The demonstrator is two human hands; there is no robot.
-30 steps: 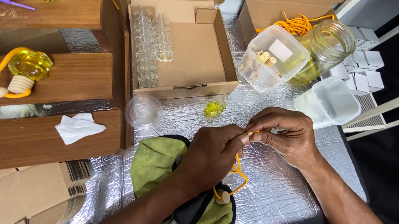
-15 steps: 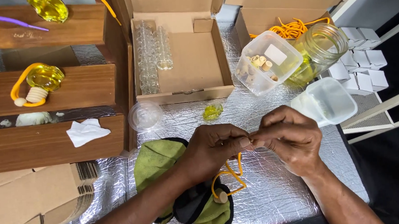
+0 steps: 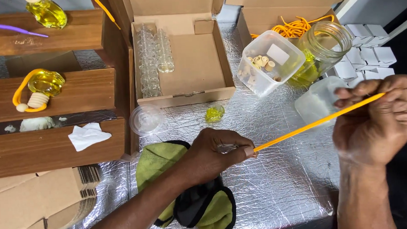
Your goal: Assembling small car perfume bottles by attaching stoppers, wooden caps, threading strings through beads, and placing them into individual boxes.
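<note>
The hands are apart, left hand (image 3: 215, 153) and right hand (image 3: 380, 119) each pinching an end of a taut orange cord (image 3: 315, 122); it spans above the foil-covered counter (image 3: 281, 189), beside a green cloth (image 3: 159, 161).

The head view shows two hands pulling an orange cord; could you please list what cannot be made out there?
- Head view: what the left hand pinches at the orange cord's near end is hidden by its fingers.
- The cord's far end is covered by the right hand.
- The small pieces in the plastic tub are too small to identify.
- The stacked cardboard is cut off by the frame's lower left edge.
</note>
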